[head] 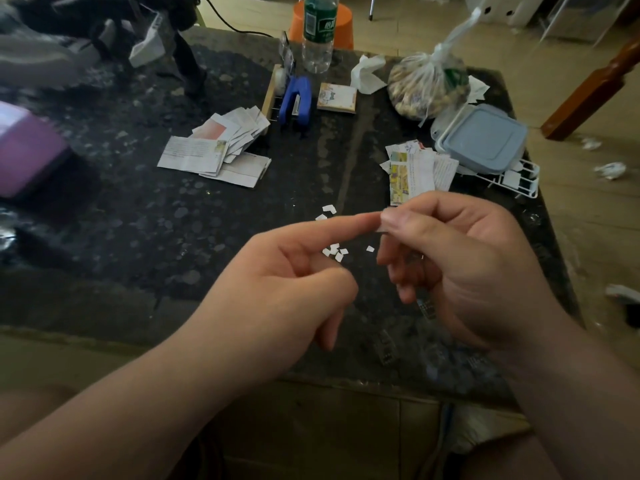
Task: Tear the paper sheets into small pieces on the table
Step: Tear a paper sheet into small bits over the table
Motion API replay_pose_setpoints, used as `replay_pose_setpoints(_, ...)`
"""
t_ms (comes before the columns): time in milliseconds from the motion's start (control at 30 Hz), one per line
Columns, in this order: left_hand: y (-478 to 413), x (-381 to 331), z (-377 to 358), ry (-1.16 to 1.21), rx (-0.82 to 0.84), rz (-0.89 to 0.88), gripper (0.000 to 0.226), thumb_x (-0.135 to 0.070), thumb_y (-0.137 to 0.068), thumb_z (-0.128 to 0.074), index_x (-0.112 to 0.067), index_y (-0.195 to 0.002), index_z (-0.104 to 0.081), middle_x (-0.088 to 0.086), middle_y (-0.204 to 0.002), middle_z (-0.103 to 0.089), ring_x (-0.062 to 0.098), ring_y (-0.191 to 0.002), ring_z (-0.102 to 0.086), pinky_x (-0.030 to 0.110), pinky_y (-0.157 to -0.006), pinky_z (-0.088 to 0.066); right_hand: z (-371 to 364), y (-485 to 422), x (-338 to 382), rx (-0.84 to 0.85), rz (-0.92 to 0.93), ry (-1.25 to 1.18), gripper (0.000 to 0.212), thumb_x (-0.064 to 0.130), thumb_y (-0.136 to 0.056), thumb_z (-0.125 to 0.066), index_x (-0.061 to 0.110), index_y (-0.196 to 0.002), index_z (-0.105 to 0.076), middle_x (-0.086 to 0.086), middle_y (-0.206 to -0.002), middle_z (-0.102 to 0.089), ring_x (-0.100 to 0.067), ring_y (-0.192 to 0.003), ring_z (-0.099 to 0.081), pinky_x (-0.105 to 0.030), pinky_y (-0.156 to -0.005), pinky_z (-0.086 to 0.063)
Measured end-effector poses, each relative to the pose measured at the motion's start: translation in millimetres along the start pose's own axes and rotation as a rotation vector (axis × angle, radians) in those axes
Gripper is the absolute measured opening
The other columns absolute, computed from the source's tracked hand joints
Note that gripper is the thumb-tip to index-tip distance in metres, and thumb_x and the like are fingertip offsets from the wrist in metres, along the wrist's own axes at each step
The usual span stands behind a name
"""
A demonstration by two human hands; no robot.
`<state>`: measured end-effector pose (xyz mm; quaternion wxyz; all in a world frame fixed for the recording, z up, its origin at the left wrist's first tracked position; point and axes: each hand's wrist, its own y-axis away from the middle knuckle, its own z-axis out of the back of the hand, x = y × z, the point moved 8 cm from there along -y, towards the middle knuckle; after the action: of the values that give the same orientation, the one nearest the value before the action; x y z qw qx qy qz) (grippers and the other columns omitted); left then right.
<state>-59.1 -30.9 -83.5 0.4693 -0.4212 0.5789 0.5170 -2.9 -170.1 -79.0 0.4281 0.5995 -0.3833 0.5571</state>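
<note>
Both hands hover over the near middle of the dark stone table (145,237). My right hand (460,265) pinches a tiny white paper scrap (382,227) between thumb and forefinger. My left hand (277,296) points its forefinger at that scrap, its tip touching it; the other fingers curl in, holding nothing. Several small white torn pieces (334,252) lie on the table under the hands. A pile of printed paper sheets (221,147) lies at the left middle, and a second pile of sheets (415,171) lies at the right.
At the back stand a blue stapler (296,98), a sticky-note pad (336,98), a plastic water bottle (317,32), crumpled tissue (367,74) and a tied bag of nuts (427,88). A grey lidded box (485,138) rests on a white wire rack at right. A purple box (24,150) sits far left.
</note>
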Motion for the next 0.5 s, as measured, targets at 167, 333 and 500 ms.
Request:
replay_pose_setpoints(167,-1,2,-4,0.065,0.014,0.035,0.056,-0.005,-0.080,-0.063,-0.039,-0.123,-0.072,0.007,-0.046,-0.055,0.015,-0.040,-0.041,0.027,-0.046,-0.031,4,0,-2,-0.050,0.006,0.087,0.015,0.018,-0.088,-0.070,0.017,-0.074,-0.075,-0.011,-0.068,-0.072,-0.019,-0.053,-0.061,-0.028,-0.044,-0.045)
replay_pose_setpoints(333,1,7,-16,0.507,0.104,0.114,0.063,-0.008,-0.070,-0.053,-0.021,-0.129,-0.071,0.008,-0.042,-0.042,0.015,-0.034,-0.023,0.029,-0.047,-0.042,5,6,17,-0.154,0.177,0.327,0.016,0.019,-0.092,-0.072,0.017,-0.076,-0.072,0.000,-0.067,-0.073,-0.014,-0.048,-0.063,-0.024,-0.042,-0.049)
replay_pose_setpoints(500,0,10,-16,0.507,0.106,0.113,0.063,-0.008,-0.071,-0.052,-0.017,-0.130,-0.070,0.008,-0.041,-0.039,0.016,-0.034,-0.020,0.029,-0.046,-0.045,8,9,24,-0.226,0.207,0.367,0.011,0.020,-0.088,-0.073,0.016,-0.077,-0.073,0.001,-0.066,-0.072,-0.015,-0.048,-0.065,-0.022,-0.040,-0.049)
